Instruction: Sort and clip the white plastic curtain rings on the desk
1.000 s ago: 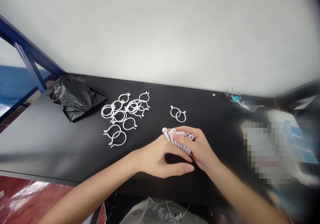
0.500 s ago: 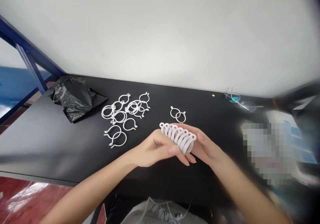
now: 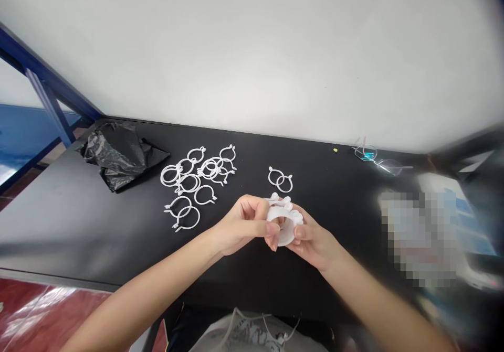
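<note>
A short stack [image 3: 290, 230] of white rings sat between the two hands, low over a black table [image 3: 137, 226] and in front of the wearer's body. Its front ring faced back toward the wearer, so its long axis seemed to run forward, leaning a little left, with small round tabs bunched along the top and right. Neither hand was nearer, since both touched it. The left hand [image 3: 246, 223] pinched the left rim, thumb in front and fingertips at the opening; the right hand [image 3: 315, 242] gripped the right side, thumb near the front edge and other fingers partly hidden behind.

Just beyond the hands, two loose rings [image 3: 282, 178] lay flat and overlapping. Farther off, on the left hand's side, was a scattered group [image 3: 198, 183] of similar rings, with a crumpled black bag [image 3: 122, 155] past it. Clear-lensed glasses [image 3: 376, 160] lay toward the far right, near the white wall [image 3: 252, 53].

No brand or label could be read. The pale shirt [image 3: 255, 336] bore dark printed marks, too small to make out; one lens showed cyan marks, also unreadable; a patch [image 3: 423, 236] at right was pixelated.
</note>
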The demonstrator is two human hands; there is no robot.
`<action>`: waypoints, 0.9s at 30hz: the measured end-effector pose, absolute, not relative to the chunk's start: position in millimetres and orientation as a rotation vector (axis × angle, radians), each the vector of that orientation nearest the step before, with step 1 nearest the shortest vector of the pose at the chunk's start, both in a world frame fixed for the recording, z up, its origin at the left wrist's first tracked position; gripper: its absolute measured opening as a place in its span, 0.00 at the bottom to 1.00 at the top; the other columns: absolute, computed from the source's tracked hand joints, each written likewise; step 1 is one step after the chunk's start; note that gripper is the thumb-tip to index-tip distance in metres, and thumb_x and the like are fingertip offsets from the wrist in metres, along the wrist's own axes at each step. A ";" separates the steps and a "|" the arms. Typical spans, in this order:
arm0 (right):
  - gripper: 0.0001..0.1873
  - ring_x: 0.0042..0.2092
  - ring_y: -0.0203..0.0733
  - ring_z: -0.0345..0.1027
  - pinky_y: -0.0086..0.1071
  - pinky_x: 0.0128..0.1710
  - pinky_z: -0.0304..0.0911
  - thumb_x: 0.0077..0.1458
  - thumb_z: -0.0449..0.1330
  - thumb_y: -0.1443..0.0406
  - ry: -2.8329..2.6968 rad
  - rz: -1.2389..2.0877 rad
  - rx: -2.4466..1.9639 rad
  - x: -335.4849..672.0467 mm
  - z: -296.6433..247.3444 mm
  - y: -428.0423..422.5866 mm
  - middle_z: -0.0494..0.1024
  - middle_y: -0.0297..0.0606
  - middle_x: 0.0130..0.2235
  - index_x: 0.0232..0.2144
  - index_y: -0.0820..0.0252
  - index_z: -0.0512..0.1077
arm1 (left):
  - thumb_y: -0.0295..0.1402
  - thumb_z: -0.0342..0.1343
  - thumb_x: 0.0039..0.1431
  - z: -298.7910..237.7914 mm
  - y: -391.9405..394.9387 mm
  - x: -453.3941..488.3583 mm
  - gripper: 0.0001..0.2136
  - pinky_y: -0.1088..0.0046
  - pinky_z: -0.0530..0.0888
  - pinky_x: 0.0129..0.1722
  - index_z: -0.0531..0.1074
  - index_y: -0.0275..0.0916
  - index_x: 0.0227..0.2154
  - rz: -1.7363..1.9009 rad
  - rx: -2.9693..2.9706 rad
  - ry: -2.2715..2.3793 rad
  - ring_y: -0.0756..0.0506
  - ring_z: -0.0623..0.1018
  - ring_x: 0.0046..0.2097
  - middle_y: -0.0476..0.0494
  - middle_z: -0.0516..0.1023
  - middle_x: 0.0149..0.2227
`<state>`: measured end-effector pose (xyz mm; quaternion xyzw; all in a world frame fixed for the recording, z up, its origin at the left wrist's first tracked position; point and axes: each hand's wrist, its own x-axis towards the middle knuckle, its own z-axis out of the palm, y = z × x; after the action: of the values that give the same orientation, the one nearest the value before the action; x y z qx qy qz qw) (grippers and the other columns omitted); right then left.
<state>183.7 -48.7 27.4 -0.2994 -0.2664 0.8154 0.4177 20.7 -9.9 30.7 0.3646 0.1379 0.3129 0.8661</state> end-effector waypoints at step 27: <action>0.26 0.29 0.31 0.69 0.25 0.24 0.71 0.35 0.75 0.70 -0.691 1.698 -1.093 175.9 15.8 -37.9 0.74 0.29 0.34 0.38 0.57 0.71 | 0.24 0.47 0.59 19.6 -15.1 27.6 0.16 0.77 0.71 0.31 0.61 0.40 0.50 0.880 1.310 0.792 0.52 0.73 0.31 0.48 0.71 0.37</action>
<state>175.9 -37.9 15.8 -0.4486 -0.2834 0.6967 0.4827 27.6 -15.1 19.6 0.5730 0.3466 0.3850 0.6350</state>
